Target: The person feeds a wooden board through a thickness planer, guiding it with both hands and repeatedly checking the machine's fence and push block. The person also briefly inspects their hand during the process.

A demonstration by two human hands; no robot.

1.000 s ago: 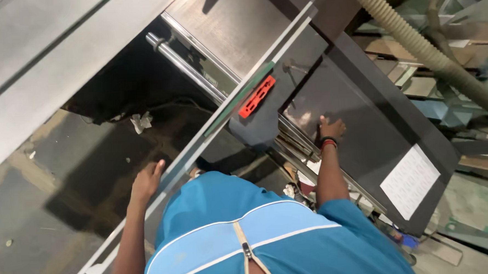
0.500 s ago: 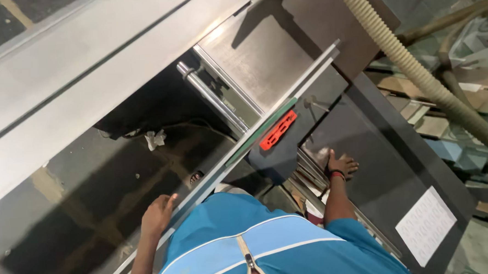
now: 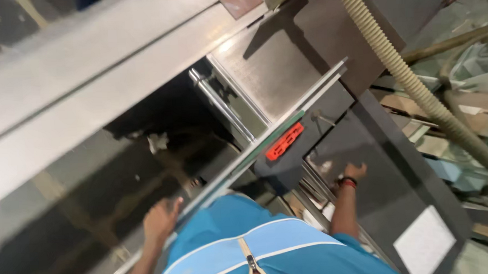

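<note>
On the saw table [image 3: 285,75], left hand [image 3: 159,220] rests on the long metal rail [image 3: 245,159], grip unclear; right hand [image 3: 354,173] lies flat, fingers spread, on the dark panel [image 3: 389,185]. Step looks like positioning the panel; next calls for steady, even pressure.

Left hand [image 3: 161,217] and right hand [image 3: 355,172] both reach forward, palms down, arms extended.
</note>
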